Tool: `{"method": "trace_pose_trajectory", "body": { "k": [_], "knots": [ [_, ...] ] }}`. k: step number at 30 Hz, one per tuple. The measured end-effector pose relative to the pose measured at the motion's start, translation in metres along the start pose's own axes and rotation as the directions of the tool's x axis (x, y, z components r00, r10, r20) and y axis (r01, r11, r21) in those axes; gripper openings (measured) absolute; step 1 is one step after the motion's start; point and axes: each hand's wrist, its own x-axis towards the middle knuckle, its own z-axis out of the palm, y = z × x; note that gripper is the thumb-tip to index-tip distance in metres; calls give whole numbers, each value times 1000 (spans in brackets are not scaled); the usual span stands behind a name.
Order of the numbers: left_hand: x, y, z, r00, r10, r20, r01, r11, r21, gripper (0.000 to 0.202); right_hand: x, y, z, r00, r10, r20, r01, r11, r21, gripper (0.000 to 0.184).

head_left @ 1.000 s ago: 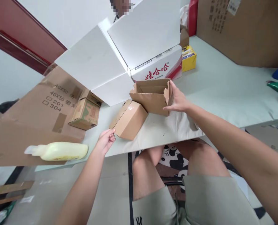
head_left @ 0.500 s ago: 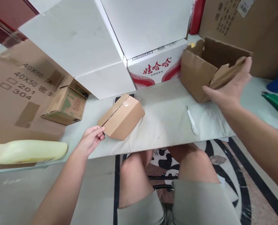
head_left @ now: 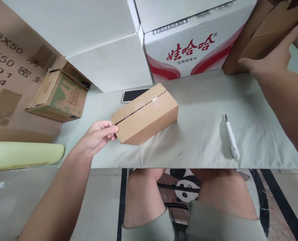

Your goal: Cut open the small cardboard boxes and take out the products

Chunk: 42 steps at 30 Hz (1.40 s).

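Two holds: left grip pinching corner of small carton, just right of it; right grip clasping brown box. Knife between grips, tip seemingly bare; hasty reach could cause cut.

A tan small box, seam narrowly gapped, slants across the counter; a darker big box is at upper right, partly out of view.

The view's edge crops the brown box and right hand at two o'clock, bottle at nine. The carton partly hides the phone at eleven.
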Motion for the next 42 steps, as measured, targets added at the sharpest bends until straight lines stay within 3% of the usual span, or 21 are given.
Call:
{"method": "trace_pose_trajectory", "body": {
  "k": [2, 4, 8, 10, 12, 14, 16, 18, 21, 22, 24, 26, 28, 34, 38, 42],
  "knots": [
    [7, 0, 2, 998, 19, 51, -20, 1000, 13, 41, -14, -4, 1, 991, 110, 83, -108, 994, -24, 134],
    [12, 1, 4, 996, 24, 89, -28, 999, 34, 35, -45, -6, -4, 975, 181, 130, -169, 980, -102, 106],
    [13, 8, 18, 981, 20, 195, -37, 996, 84, 31, -132, 9, -28, 957, 64, 282, -2, 977, -213, 45],
    [7, 12, 31, 962, 20, 274, -53, 992, 113, 30, -175, 21, -45, 879, 10, 476, 110, 968, -224, 47],
    [-2, 13, 48, 939, 25, 342, -75, 988, 133, 31, -208, 30, -62, 809, -3, 587, 200, 942, -271, 57],
    [-14, 12, 68, 927, 44, 371, -99, 986, 131, 33, -229, 31, -75, 806, 5, 592, 230, 919, -320, 59],
    [-25, 7, 85, 935, 83, 345, -132, 984, 120, 36, -239, 27, -87, 843, 23, 537, 155, 946, -284, 57],
    [-34, -3, 99, 947, 142, 288, -181, 977, 114, 36, -241, 22, -99, 879, 78, 471, -24, 993, -120, 55],
    [-46, -19, 108, 951, 287, 116, -304, 935, 182, 21, -239, 9, -118, 909, 145, 390, -216, 965, 146, 44],
    [-49, -24, 110, 933, 359, 32, -357, 906, 227, 21, -239, 3, -125, 920, 133, 370, -233, 942, 241, 40],
    [-53, -28, 114, 851, 516, -95, -463, 825, 325, 39, -241, -13, -136, 938, 63, 340, -229, 849, 475, 31],
    [-51, -26, 120, 765, 636, -102, -558, 733, 390, 50, -244, -35, -144, 935, -51, 351, -216, 704, 676, 27],
    [-45, -21, 129, 734, 678, -44, -603, 679, 419, 50, -247, -59, -143, 916, -153, 371, -200, 628, 752, 26],
    [-27, -16, 156, 866, 500, -10, -454, 796, 400, 30, -248, -105, -110, 944, -238, 228, -28, 632, 775, 24],
    [-29, -23, 160, 871, 491, -3, -463, 823, 330, 37, -259, -115, -91, 947, -287, 147, 66, 619, 783, 16],
    [-27, -27, 157, 882, 471, 24, -457, 839, 295, 49, -275, -118, -81, 925, -328, 192, 92, 684, 724, 13]
  ]
}}
